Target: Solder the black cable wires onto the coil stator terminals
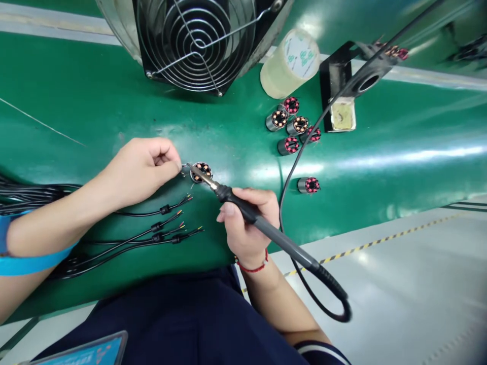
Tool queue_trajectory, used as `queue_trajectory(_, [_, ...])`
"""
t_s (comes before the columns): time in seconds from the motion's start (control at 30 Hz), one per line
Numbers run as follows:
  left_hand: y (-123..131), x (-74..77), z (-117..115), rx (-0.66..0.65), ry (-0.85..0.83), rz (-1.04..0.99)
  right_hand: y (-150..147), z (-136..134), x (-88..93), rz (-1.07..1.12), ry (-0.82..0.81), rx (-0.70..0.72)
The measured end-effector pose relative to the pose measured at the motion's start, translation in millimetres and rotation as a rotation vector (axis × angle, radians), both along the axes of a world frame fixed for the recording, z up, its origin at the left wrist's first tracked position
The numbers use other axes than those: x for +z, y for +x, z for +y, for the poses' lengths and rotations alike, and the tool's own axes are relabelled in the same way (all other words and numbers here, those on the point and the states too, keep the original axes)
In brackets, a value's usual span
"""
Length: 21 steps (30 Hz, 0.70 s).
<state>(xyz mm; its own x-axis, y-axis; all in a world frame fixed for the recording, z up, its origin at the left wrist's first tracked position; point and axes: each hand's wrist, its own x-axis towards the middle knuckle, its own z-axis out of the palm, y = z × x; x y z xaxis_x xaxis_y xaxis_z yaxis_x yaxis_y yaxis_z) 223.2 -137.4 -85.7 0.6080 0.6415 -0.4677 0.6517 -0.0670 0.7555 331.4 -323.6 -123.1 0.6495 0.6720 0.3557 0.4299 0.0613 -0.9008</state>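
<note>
My right hand (251,220) grips a soldering iron (243,208) by its dark handle. The iron's tip reaches down to a small motor stator (201,173) with copper windings, overlapping it from my view. My left hand (146,165) is closed in a pinch just left of the stator. Fine silvery wire ends show at its fingertips, but I cannot tell whether they belong to the stator or to a separate strand. Below the left hand lie black cables (152,238) with bared, coloured wire ends pointing right.
A fan with a wire guard (198,48) stands at the back, beside a roll of clear tape (291,63). Several stators (291,145) stand to the right, near a soldering iron stand (337,76) with a sponge (342,115). The iron's cord (292,177) crosses the green table. A thin strand (41,122) lies left.
</note>
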Motion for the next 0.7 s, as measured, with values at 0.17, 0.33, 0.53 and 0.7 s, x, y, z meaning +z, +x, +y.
queue_trajectory(0.17, [1,-2.9,-2,0.003,0.027,-0.052,0,-1,-4.4,0.018,-0.051,-0.084])
queue_trajectory(0.33, [0,-8.9,-1,0.008,0.083,-0.141,1,0,-5.4,0.013,-0.013,-0.052])
queue_trajectory(0.53, [-4,-12.4,-1,-0.014,0.117,-0.19,1,1,-5.9,0.033,0.005,-0.043])
queue_trajectory(0.7, [-4,-14.5,-1,0.016,0.132,-0.168,1,2,-6.2,0.036,0.007,-0.041])
